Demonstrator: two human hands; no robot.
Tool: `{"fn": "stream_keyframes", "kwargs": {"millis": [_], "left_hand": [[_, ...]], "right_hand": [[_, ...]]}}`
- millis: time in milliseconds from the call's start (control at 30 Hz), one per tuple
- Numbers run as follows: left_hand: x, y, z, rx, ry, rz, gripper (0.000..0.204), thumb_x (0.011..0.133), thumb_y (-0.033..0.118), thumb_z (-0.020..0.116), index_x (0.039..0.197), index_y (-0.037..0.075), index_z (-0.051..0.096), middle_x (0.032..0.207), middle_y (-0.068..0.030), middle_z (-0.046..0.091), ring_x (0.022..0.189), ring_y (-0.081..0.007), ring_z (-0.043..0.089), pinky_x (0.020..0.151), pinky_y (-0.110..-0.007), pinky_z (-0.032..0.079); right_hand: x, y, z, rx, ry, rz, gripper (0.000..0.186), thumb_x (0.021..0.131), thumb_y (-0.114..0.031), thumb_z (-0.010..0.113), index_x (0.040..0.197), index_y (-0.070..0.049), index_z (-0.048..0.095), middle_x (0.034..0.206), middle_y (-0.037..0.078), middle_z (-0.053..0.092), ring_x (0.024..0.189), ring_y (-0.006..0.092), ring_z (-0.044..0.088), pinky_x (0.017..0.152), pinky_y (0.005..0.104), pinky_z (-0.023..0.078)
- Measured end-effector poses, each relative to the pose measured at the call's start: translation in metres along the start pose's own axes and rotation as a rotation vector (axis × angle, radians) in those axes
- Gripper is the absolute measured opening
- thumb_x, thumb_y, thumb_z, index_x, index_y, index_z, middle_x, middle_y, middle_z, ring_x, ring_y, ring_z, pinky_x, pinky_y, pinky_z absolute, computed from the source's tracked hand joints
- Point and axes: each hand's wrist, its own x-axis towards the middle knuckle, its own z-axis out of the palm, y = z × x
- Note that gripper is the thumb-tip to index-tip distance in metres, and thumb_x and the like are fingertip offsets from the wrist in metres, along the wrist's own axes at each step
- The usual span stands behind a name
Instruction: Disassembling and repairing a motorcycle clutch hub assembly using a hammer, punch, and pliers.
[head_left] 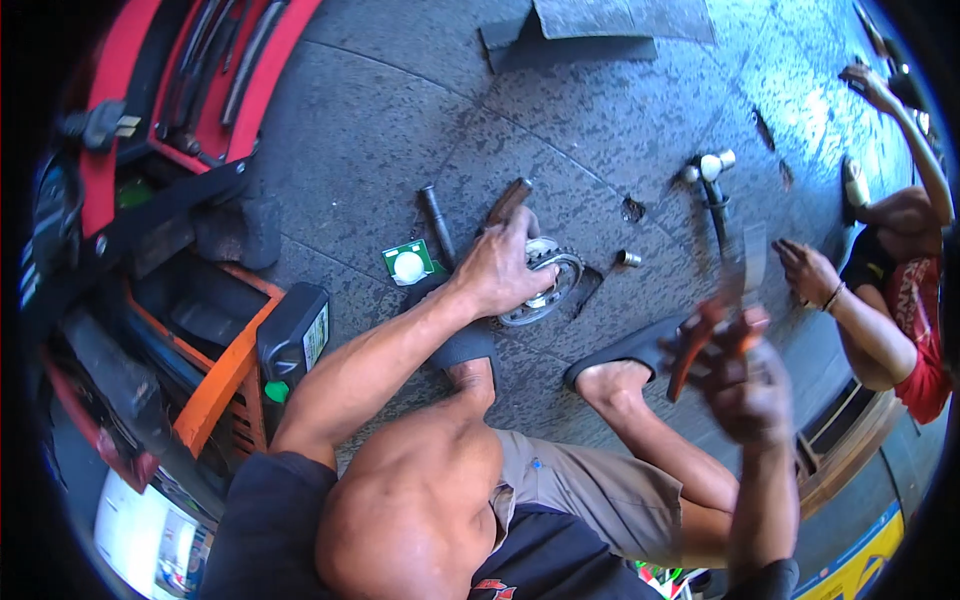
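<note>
My left hand (500, 268) reaches down to the floor, its fingers curled onto a round metal sprocket (568, 288) with teeth around its rim. Just beyond its knuckles is a short brownish rod-like piece (512, 198); whether the fingers touch it I cannot tell. Raised at the right, my right hand (748, 395) is smeared by motion but wraps around red-handled pliers (690, 350), whose blurred metal end points up. A steel pin (437, 222) and a green card with a white disc (408, 264) lie left of the sprocket.
A ball-peen hammer (711, 185) and a small metal socket (628, 258) lie on the dark floor (400, 110). Red tool trays (215, 100) and a black bottle (296, 340) stand at left. A folded metal sheet (600, 30) lies far ahead. A co-worker's hand (808, 272) reaches in from the right.
</note>
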Motion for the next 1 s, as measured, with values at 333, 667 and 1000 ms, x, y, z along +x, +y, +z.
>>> {"fn": "stream_keyframes", "kwargs": {"millis": [333, 667, 1000], "left_hand": [[0.004, -0.008, 0.025, -0.097, -0.022, -0.081, 0.064, 0.083, 0.032, 0.074, 0.130, -0.007, 0.058, 0.125, -0.0277, 0.061, 0.118, -0.0402, 0.062, 0.103, -0.044, 0.048], [-0.015, -0.008, 0.040, -0.169, 0.078, 0.004, 0.059, 0.089, 0.034, 0.070, 0.130, -0.006, 0.055, 0.122, -0.0267, 0.057, 0.113, -0.0425, 0.061, 0.100, -0.047, 0.048], [-0.023, -0.008, 0.052, -0.123, 0.102, 0.070, 0.060, 0.093, 0.035, 0.067, 0.133, -0.006, 0.050, 0.123, -0.0272, 0.051, 0.111, -0.0437, 0.058, 0.098, -0.048, 0.048]], "right_hand": [[0.017, 0.148, -0.012, -1.157, -0.027, 0.180, 0.041, 0.074, -0.007, 0.062, 0.113, 0.004, 0.058, 0.102, 0.020, 0.060, 0.099, 0.0311, 0.058, 0.088, 0.0394, 0.046], [0.040, 0.130, 0.011, -1.368, -0.048, 0.258, 0.025, 0.076, -0.009, 0.061, 0.096, 0.005, 0.055, 0.092, 0.027, 0.062, 0.091, 0.0425, 0.062, 0.084, 0.0486, 0.047], [0.043, 0.123, 0.010, -1.337, -0.079, 0.405, 0.031, 0.078, -0.011, 0.061, 0.105, 0.004, 0.059, 0.088, 0.027, 0.065, 0.090, 0.0388, 0.067, 0.082, 0.0470, 0.049]]}}
